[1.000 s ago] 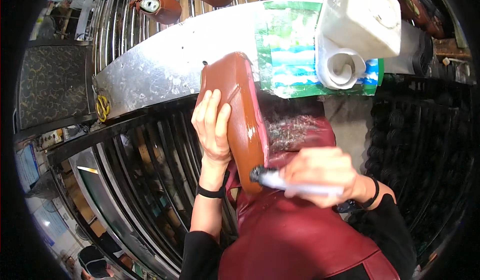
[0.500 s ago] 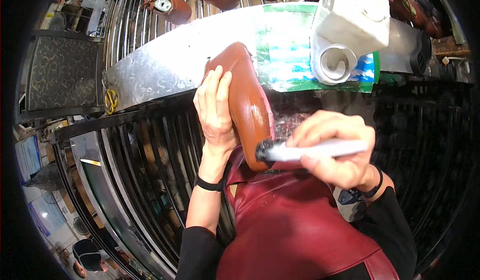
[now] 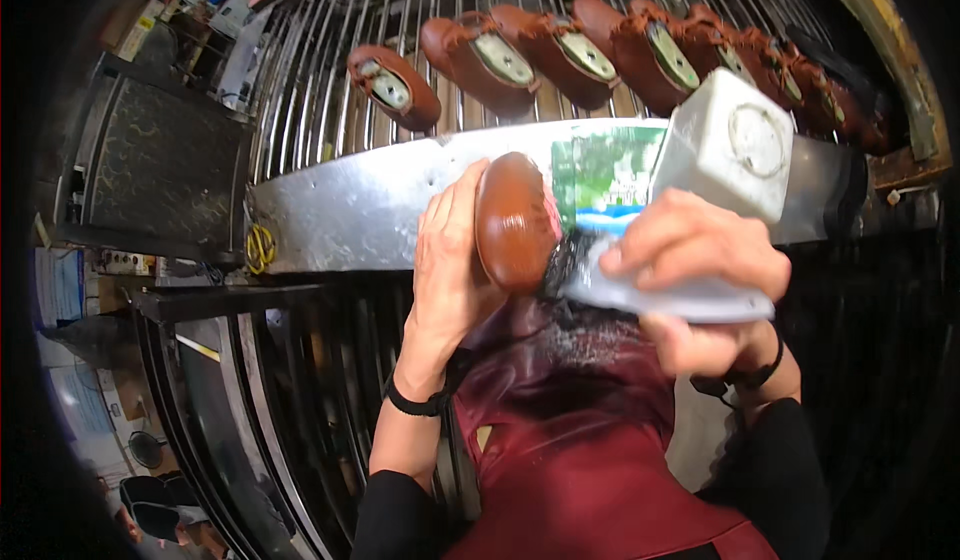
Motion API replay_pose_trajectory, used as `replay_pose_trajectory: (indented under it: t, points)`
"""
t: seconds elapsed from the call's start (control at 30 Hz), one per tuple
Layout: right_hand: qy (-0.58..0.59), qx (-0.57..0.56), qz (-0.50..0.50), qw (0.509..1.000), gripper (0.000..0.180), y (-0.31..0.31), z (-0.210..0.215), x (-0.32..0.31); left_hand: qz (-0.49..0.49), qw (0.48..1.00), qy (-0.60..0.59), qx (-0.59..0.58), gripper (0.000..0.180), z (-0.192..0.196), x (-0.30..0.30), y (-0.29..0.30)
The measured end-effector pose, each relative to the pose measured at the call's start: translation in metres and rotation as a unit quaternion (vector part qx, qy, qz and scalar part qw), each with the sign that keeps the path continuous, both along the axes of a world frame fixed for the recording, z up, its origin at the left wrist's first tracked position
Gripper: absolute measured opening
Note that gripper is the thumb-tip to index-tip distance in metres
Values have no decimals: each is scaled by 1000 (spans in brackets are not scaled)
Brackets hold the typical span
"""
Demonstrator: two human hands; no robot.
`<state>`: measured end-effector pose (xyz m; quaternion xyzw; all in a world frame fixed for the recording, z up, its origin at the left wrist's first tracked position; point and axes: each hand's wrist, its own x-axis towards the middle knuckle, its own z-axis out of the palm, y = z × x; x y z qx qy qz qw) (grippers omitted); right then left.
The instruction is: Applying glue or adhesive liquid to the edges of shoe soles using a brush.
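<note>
My left hand [image 3: 445, 250] is wrapped round the left side of a brown leather lasted shoe upper [image 3: 513, 225], with its smooth, shiny rounded end toward me. A pinkish edge shows along the upper's right side. In my right hand [image 3: 710, 250] is a brush [image 3: 680, 302] with a pale handle and dark bristles, somewhat blurred. Its bristles are at the lower right edge of the upper, next to the pink strip; whether they touch it I cannot tell. The upper is held above my dark red apron [image 3: 580, 460], at the near edge of a metal bench [image 3: 350, 200].
A white block-shaped container [image 3: 725, 145] stands on a green, white and blue sheet [image 3: 610, 165] on the bench. Behind, several brown lasted shoes [image 3: 470, 65] sit in a row on a rack of metal rods [image 3: 320, 70]. Yellow-handled scissors [image 3: 260, 248] hang at the bench's left end.
The upper has been turned and foreshortened, its rounded end now facing me. The brush has shifted from its near end to its right edge. The view has moved, showing more of the rack.
</note>
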<state>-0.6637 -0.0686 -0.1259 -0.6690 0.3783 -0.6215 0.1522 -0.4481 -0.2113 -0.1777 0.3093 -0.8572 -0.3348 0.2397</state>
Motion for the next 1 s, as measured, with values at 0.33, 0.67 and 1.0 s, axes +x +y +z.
replay_pose_trajectory:
  t: [0.33,0.67,1.0]
  points:
    - [-369,190,-314,854,15,71,-98,16,51,904,261,333,90,-54,13,-43]
    - [-268,217,-474,810,18,87,-136,18,103,868,271,402,74,-92,69,61]
    - [-624,213,-154,736,20,61,-80,0,29,872,228,433,69,-73,77,77]
